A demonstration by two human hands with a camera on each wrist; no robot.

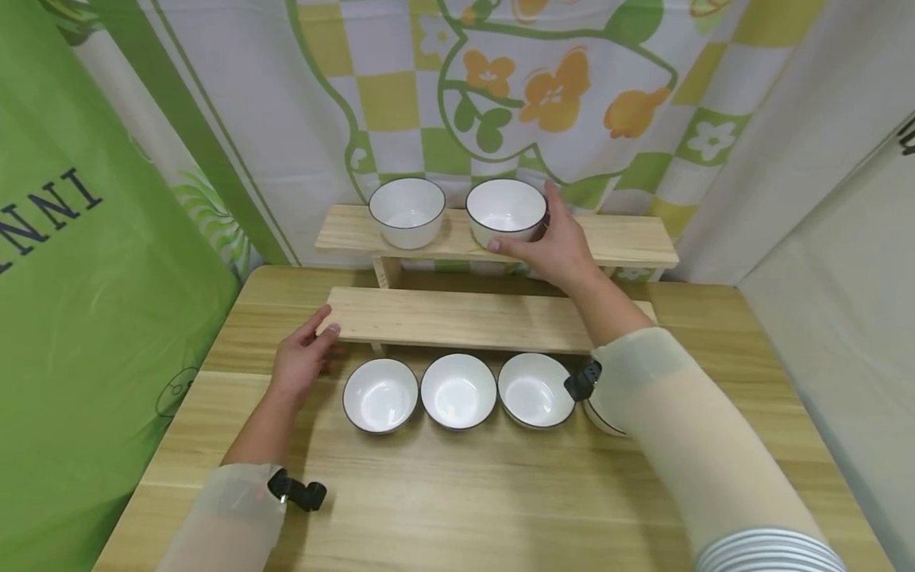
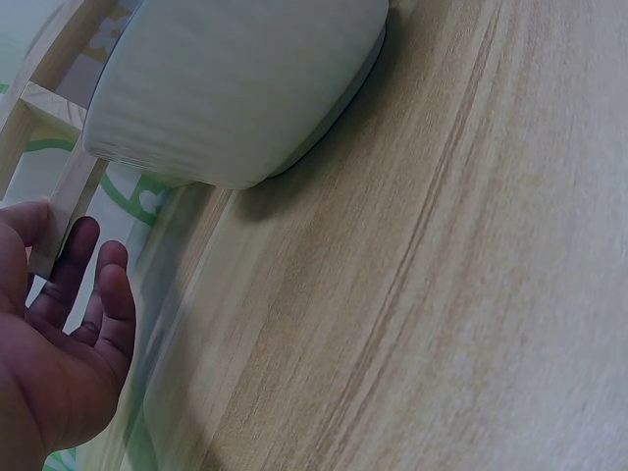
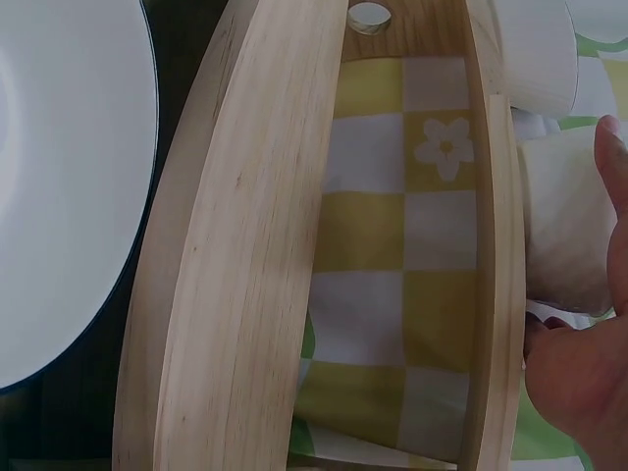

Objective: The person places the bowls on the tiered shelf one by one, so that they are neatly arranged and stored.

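Note:
A two-step wooden shelf (image 1: 457, 316) stands on the table. On its upper board, my right hand (image 1: 554, 246) grips a white, dark-rimmed bowl (image 1: 506, 208), thumb at the front and fingers at the right side. The right wrist view shows the same bowl (image 3: 567, 221) at the upper board's edge, partly covered by that hand (image 3: 584, 383). Left of it sits a second white bowl (image 1: 407, 213). My left hand (image 1: 300, 357) holds the left end of the lower board; in the left wrist view the board end (image 2: 61, 221) lies between thumb and fingers.
In front of the shelf, a row of white bowls (image 1: 458, 392) stands on the wooden table (image 1: 443, 492). The rightmost bowl (image 1: 604, 419) is partly hidden by my right sleeve. A patterned curtain (image 1: 389, 103) hangs close behind, with green cloth (image 1: 93, 318) on the left.

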